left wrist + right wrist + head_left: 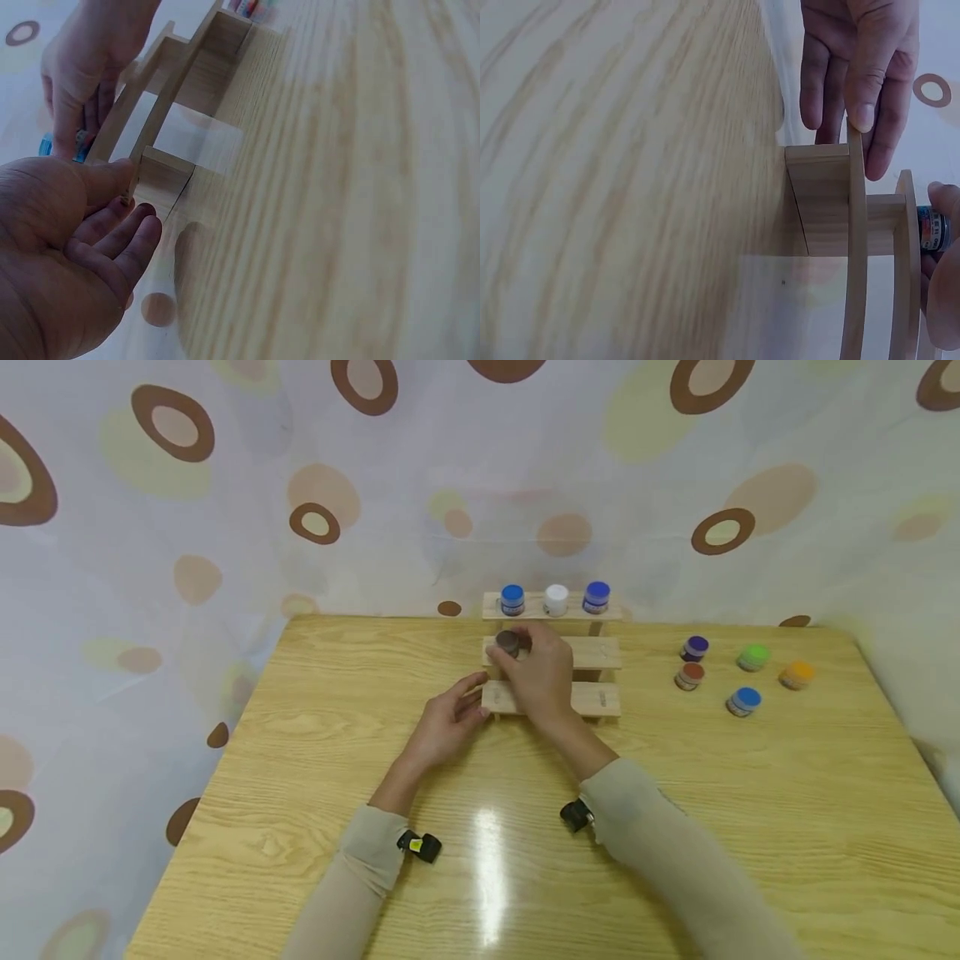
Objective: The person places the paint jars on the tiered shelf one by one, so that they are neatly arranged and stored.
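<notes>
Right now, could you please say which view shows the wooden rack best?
The head view: all three tiers of the wooden rack show, partly behind the right hand. Both wrist views show only part of it, edge-on.

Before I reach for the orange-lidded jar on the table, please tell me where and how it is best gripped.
Probably pinch the orange-lidded jar by opposite edges of its round lid, from above and your right: it stands upright, lid up, while the green-lidded jar and the table's blue-lidded jar stand to its left.

head: high, forward-down over table [315, 760] | 2 wrists: low, close, facing rack [597, 652] | rack in all 3
</notes>
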`<state>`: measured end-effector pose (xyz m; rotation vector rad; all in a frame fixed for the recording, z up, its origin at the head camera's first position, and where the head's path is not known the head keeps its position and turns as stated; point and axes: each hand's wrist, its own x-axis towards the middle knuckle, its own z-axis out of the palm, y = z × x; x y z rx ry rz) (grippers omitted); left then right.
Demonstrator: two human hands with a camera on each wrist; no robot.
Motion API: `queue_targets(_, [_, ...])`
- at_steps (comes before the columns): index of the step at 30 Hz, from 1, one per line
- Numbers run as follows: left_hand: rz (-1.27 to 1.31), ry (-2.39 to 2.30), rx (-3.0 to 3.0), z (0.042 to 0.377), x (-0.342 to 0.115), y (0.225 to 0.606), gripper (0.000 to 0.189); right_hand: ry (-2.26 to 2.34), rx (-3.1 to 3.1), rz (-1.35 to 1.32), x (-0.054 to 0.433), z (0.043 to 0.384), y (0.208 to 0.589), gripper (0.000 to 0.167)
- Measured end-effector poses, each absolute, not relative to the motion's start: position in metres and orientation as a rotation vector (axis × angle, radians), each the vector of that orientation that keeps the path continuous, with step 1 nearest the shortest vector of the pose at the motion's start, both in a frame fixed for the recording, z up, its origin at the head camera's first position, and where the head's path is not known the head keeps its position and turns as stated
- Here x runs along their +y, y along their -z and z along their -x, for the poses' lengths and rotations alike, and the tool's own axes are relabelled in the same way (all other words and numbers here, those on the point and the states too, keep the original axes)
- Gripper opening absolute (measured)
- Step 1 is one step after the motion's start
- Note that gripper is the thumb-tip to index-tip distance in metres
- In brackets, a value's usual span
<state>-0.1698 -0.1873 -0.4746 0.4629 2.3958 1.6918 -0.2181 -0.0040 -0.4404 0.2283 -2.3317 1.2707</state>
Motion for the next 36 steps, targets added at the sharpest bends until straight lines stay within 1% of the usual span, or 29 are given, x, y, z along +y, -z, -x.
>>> queue_targets(6, [-0.473, -1.691, 2.399, 0.170, -0.187, 0.474, 0.058, -1.333, -2.326, -0.194, -0.001, 0.213, 0.440, 0.045])
queue_targets(15, [-0.465, -1.649, 2.428, 0.171, -0.184, 0.474, 0.058, -1.413, -2.248, -0.192, 0.031, 0.193, 0.446, 0.048])
queue_targets(24, [-0.465, -1.679, 2.420, 0.172, -0.184, 0.473, 0.058, -1.506, -2.210, -0.165, 0.067, 0.173, 0.446, 0.042])
queue_targets(31, [-0.484, -1.668, 2.421, 0.172, -0.180, 0.475, 0.059, -1.545, -2.183, -0.021, 0.106, 0.151, 0.453, 0.038])
queue_targets(36, [-0.464, -1.690, 2.434, 0.169, -0.183, 0.477, 0.059, -1.602, -2.099, 0.048, 0.132, 0.145, 0.461, 0.034])
